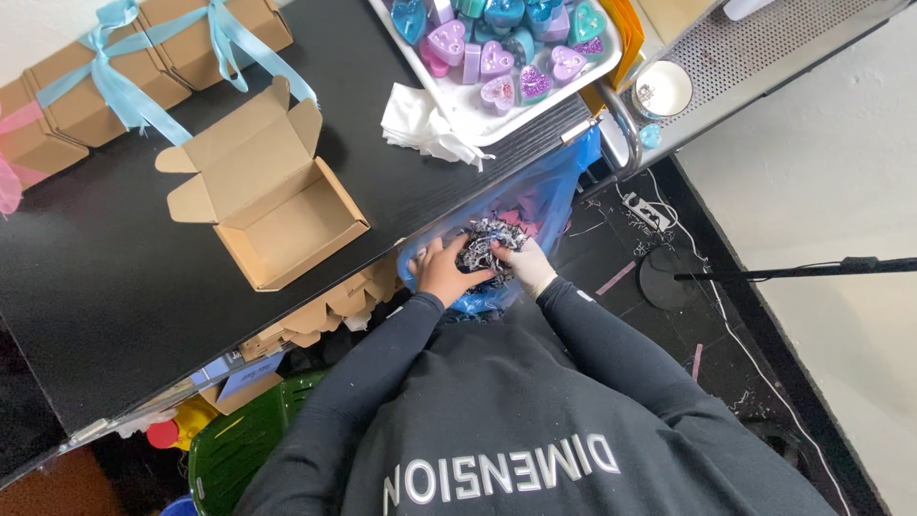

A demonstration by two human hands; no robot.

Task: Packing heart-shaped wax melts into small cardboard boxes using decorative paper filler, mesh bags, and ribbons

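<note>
Seen from my remote station through the head camera: both of the person's hands are sunk in a translucent blue plastic bag [554,196] hanging off the near edge of a black wooden table [105,277]. The bare left hand [443,272] and the white-gloved right hand [527,266] meet over a loose clump of shredded grey-and-black paper filling [482,245]. The left fingers curl together against the clump's left side, and the gloved fingers pinch into its right side, so both hands are closed on the shred. The clump sits in the mouth of the bag, just below the table edge; it is a ragged mass, so I cannot tell a clear long axis or which way it points. More pink and pale shreds show deeper in the bag.

On the table, well apart to the left, an open brown cardboard mailer box [277,215] lies with its lid flap folded back toward the far side, its long side running diagonally. Behind it stand closed brown boxes tied with light blue ribbon [143,72]. Near the bag, a crumpled white tissue [420,124] rests beside a white tray [487,119] of heart-shaped purple and teal candles [497,62].
</note>
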